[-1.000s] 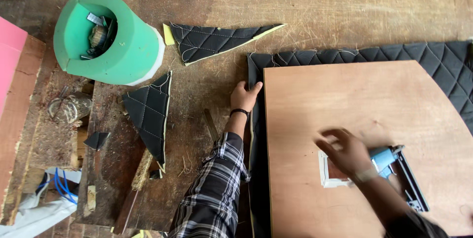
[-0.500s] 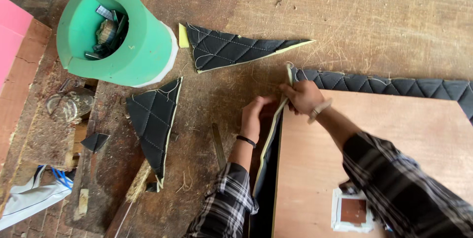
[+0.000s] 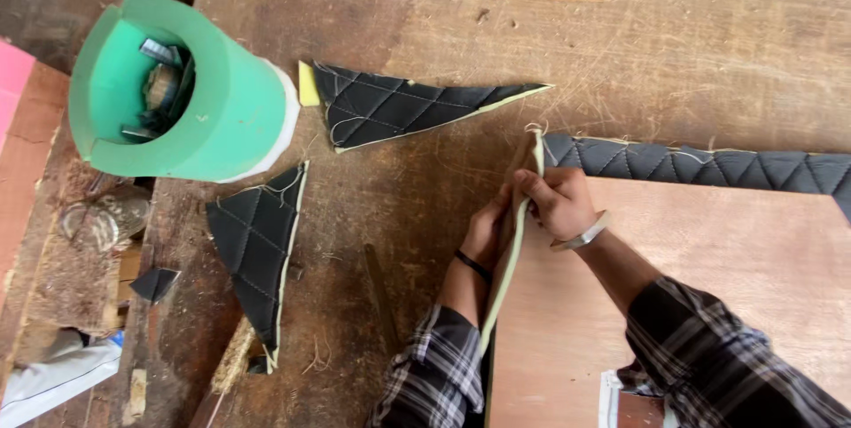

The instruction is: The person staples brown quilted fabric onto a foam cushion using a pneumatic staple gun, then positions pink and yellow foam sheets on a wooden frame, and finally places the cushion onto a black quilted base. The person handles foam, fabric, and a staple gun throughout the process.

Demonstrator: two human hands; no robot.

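A plywood board (image 3: 709, 295) lies on black quilted foam-backed fabric (image 3: 709, 167) on a worn wooden table. The fabric's left edge (image 3: 510, 260) is folded up, showing its pale yellow foam side. My right hand (image 3: 554, 202) pinches this raised edge near the board's top left corner. My left hand (image 3: 486, 233) presses against the same flap from the left, just below. Both forearms wear plaid sleeves.
Two triangular quilted offcuts lie to the left, one (image 3: 399, 109) pointing right, one (image 3: 257, 251) pointing down. A green foam cylinder (image 3: 213, 109) holding tools stands at the upper left. A small stapler-like tool (image 3: 634, 406) rests on the board's bottom edge.
My right hand left the blue tool on the board and moved up to the fabric's left edge. Both hands now lift that edge. The view shifted left.
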